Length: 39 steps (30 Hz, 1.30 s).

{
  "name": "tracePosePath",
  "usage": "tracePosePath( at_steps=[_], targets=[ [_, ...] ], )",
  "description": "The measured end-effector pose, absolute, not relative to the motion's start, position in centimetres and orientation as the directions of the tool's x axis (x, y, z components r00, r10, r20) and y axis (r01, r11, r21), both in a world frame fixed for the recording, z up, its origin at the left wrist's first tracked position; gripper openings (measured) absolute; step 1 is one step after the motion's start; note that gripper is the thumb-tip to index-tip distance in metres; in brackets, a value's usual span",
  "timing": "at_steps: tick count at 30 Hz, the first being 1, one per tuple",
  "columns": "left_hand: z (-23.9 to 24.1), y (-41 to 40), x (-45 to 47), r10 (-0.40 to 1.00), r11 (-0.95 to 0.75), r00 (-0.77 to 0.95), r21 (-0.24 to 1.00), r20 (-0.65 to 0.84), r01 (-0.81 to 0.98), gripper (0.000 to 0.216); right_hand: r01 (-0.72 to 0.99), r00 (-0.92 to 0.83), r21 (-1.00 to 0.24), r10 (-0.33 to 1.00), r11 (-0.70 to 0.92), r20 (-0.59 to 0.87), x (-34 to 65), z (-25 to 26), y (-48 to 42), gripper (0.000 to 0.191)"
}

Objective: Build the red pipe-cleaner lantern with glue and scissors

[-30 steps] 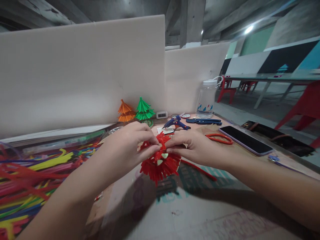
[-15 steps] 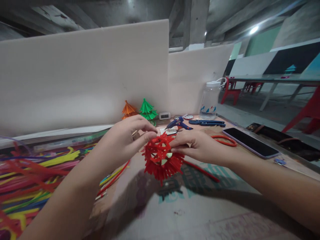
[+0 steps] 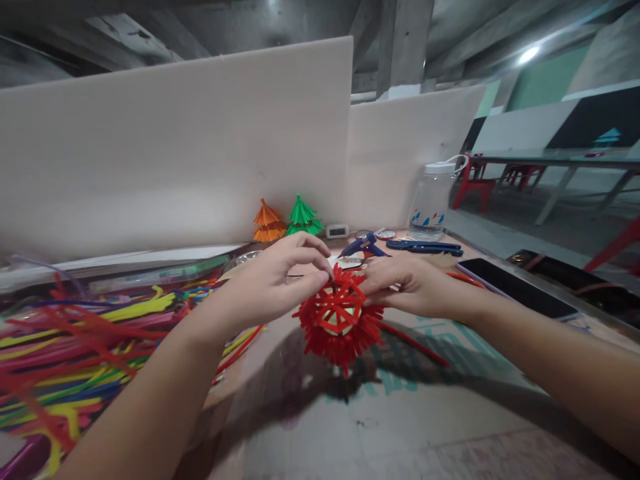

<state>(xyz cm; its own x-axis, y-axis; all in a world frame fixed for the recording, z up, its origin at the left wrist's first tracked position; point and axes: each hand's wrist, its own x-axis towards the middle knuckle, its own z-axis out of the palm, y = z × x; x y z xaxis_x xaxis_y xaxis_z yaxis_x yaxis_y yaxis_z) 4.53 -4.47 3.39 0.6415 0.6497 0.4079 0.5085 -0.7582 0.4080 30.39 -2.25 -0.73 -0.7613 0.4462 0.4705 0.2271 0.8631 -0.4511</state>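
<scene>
A red pipe-cleaner ornament, spiky round its lower rim with an open lattice of red strips over a pale core, is held above the table in front of me. My right hand pinches its upper right side between thumb and fingers. At its upper left, my left hand has thumb and index finger brought together, their tips touching the ornament's top edge. What lies right between those fingertips is too small to make out. A loose red pipe cleaner lies on the table behind it, to the right.
Many coloured pipe cleaners are heaped at left. Behind stand an orange tree, a green tree, a small digital clock, a blue glue gun, dark blue pliers, a bottle and a phone.
The ornament has turned and tilted, so its lattice face now points more towards me. Both hands stay at it. The whole view has shifted slightly, moving the scene to the right.
</scene>
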Motion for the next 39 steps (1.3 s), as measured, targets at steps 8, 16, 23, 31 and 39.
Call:
tracePosePath(
  at_steps=[8, 16, 23, 31, 39],
  targets=[
    [4.0, -5.6, 4.8, 0.605, -0.794, 0.742, 0.285, 0.288, 0.537, 0.031, 0.229, -0.761, -0.44, 0.442, 0.868, 0.475, 30.4, -0.7, -2.4, 0.018],
    [3.9, -5.5, 4.7, 0.637, -0.757, 0.736, 0.364, 0.229, 0.542, 0.03, 0.24, -0.765, -0.475, 0.466, 0.846, 0.444, 30.2, -0.6, -2.5, 0.019],
    [4.1, -5.6, 4.9, 0.621, -0.764, 0.753, 0.384, 0.218, 0.519, 0.027, 0.252, -0.764, -0.472, 0.473, 0.845, 0.438, 30.1, -0.6, -2.6, 0.022],
    [4.0, -5.4, 4.6, 0.605, -0.775, 0.766, 0.381, 0.218, 0.504, 0.023, 0.262, -0.76, -0.471, 0.48, 0.842, 0.437, 30.0, -0.5, -2.8, 0.021],
    [4.6, -5.3, 3.8, 0.636, -0.77, 0.596, 0.358, 0.49, 0.528, 0.028, 0.254, -0.759, -0.453, 0.466, 0.855, 0.454, 30.4, -0.7, -2.4, 0.017]
  ],
)
